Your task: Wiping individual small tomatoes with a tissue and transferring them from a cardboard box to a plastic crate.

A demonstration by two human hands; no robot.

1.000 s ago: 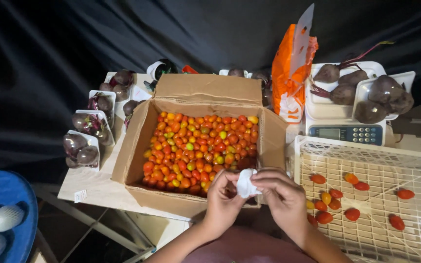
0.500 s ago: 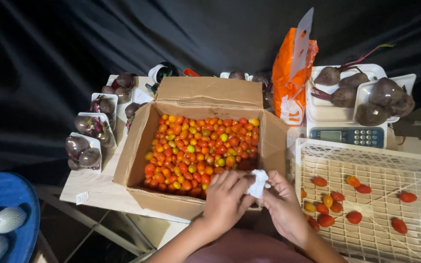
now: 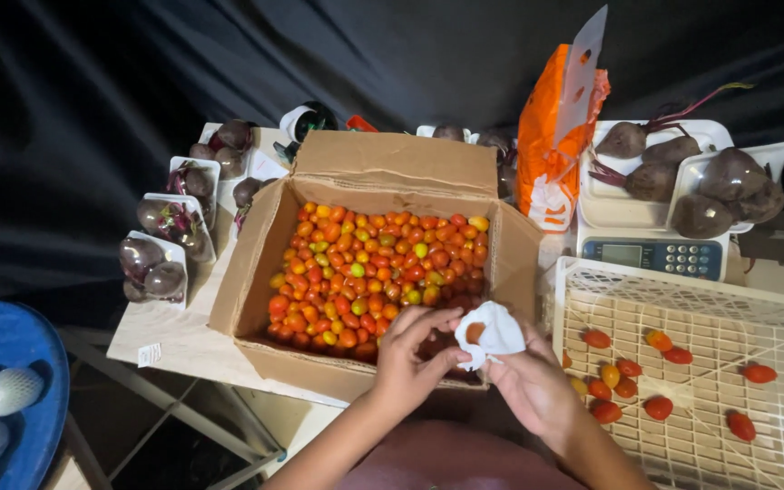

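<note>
Left hand (image 3: 410, 358) and right hand (image 3: 530, 386), fingers curled, jointly pinch a white cloth (image 3: 492, 333) wrapped around a tomato (image 3: 475, 332), above the cardboard box's (image 3: 256, 263) near corner.

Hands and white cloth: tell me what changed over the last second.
Both hands, left hand and right hand, shifted slightly right along the box's near edge, holding the white cloth, now opened around an orange tomato. The cardboard box and white crate stayed put.

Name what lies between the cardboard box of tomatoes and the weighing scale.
In the head view, an orange bag stands between the box and the scale, leaning by the box's right wall. Nothing else shows in that gap.
</note>
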